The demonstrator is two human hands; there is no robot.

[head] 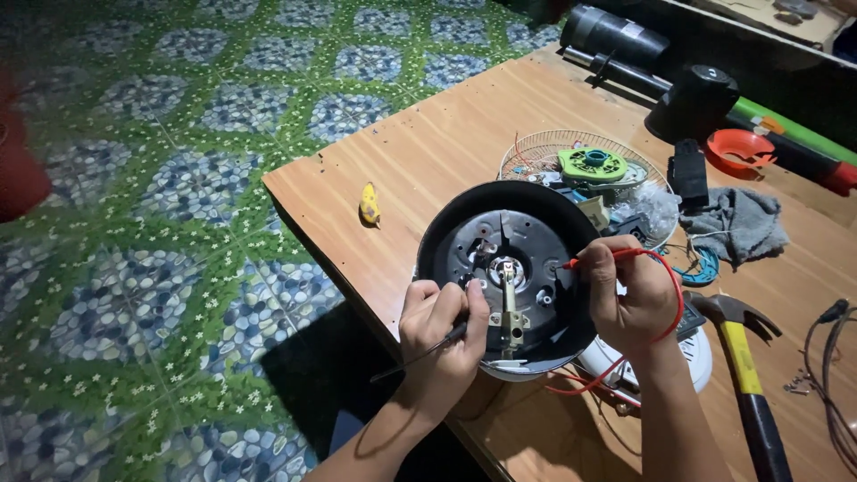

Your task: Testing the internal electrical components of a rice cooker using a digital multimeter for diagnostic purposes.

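A black round appliance (464, 234), upturned so its grey metal underside with a centre bracket shows, rests on the wooden table (420, 152). My left hand (442, 326) grips a black probe with a thin black lead, its tip at the lower left of the metal plate. My right hand (629, 290) pinches a red probe (596, 259) whose tip touches the plate's right side; its red lead loops around my wrist.
A wire fan guard (536, 156) holding a green plastic part (594, 165) lies behind the appliance. A hammer with a yellow handle (741, 357), a grey rag (736, 223), an orange ring (739, 150), black tubes and a small yellow object (370, 203) lie around. Patterned floor tiles spread left.
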